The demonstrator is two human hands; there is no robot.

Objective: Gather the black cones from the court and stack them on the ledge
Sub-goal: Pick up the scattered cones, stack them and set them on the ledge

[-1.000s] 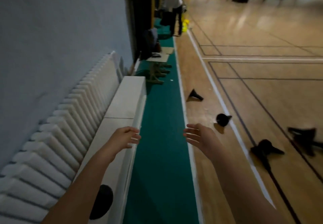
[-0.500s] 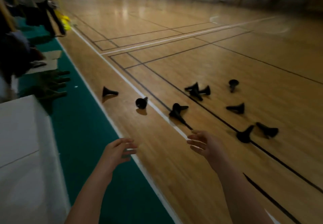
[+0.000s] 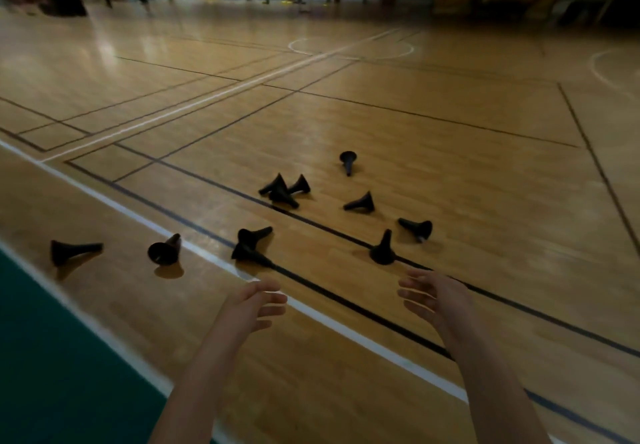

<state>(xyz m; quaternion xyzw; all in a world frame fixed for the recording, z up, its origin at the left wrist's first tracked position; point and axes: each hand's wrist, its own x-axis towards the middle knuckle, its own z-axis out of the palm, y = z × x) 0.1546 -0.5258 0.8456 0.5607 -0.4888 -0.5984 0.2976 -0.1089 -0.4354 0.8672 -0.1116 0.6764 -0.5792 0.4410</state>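
Left hand (image 3: 249, 305): you hold it out over the floor, fingers loosely spread, gripping nothing.
Right hand (image 3: 429, 296): also out in front of you, fingers relaxed and apart, empty.
Black cones (image 3: 284, 189): scattered on the wooden court floor (image 3: 467, 173) ahead of both your hands, most tipped on their sides.
Upright cone (image 3: 382, 249): stands on a dark court line, just beyond your right hand.
Leftmost cone (image 3: 72, 250): lies on its side near the green border strip (image 3: 52, 357).

Bare forearms (image 3: 204, 378) and hands (image 3: 251, 306)
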